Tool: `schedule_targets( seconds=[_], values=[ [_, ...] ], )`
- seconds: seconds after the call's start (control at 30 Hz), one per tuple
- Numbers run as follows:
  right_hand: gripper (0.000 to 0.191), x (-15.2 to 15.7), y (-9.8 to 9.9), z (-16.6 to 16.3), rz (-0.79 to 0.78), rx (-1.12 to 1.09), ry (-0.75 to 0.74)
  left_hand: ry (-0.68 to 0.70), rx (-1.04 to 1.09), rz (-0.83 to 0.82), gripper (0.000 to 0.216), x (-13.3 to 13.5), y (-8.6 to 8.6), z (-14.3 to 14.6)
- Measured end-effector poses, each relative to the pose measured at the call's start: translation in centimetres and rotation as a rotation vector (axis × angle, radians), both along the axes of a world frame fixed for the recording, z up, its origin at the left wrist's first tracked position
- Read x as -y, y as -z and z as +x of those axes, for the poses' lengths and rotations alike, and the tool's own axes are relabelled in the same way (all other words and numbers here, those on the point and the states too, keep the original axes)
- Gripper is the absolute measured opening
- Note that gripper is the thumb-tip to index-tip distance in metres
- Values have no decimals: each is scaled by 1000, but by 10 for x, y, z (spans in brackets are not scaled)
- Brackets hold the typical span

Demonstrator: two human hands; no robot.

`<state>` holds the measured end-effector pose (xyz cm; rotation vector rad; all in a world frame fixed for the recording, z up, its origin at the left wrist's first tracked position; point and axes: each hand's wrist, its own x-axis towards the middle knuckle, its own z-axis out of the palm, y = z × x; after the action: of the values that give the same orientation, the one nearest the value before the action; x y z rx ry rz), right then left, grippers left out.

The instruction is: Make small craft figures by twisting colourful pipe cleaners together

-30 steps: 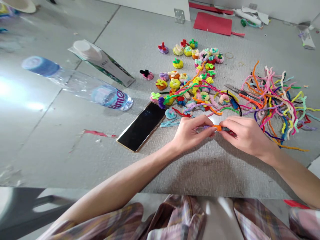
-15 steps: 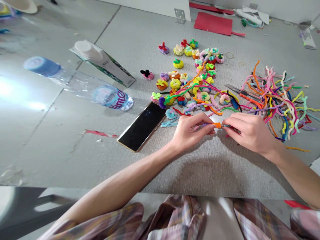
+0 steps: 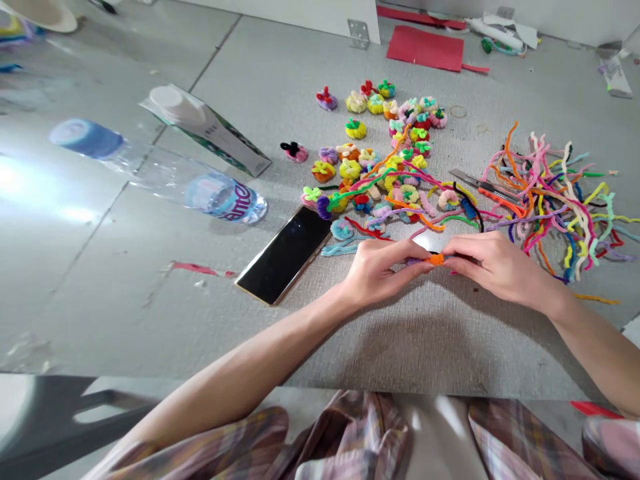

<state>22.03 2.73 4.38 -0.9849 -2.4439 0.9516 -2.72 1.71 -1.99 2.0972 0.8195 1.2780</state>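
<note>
My left hand (image 3: 381,269) and my right hand (image 3: 493,265) meet over the grey table (image 3: 400,347), fingertips pinched together on a small orange pipe cleaner coil (image 3: 437,259). The coil seems wound round a thin dark rod that my right fingers grip. Just beyond my hands lie several small finished pipe cleaner flowers (image 3: 385,147) in many colours. A loose heap of straight pipe cleaners (image 3: 555,193) spreads out to the right of them.
A black phone (image 3: 285,254) lies left of my left hand. A clear water bottle (image 3: 165,173) and a carton (image 3: 205,127) lie further left. Orange-handled cutters (image 3: 483,187) rest by the heap. Red paper (image 3: 425,48) lies at the far edge.
My right hand has shifted slightly and its fingers have closed in on the orange coil again; the left hand stays pinched on it. Nothing else on the table moved.
</note>
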Motion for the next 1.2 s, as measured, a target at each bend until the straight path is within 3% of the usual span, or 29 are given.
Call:
schedule_targets(
  seconds=[0.3,0.9,1.2],
  values=[
    [19,1,-2,-4,0,-2,12,14,13,-110,21,-1,-1,-1],
    [24,-8,2,6,13,-48,-107,24,9,158,17,-4,2,3],
    [24,-10,-4,16,63,25,-85,-27,54,130,20,-7,-1,7]
  ],
)
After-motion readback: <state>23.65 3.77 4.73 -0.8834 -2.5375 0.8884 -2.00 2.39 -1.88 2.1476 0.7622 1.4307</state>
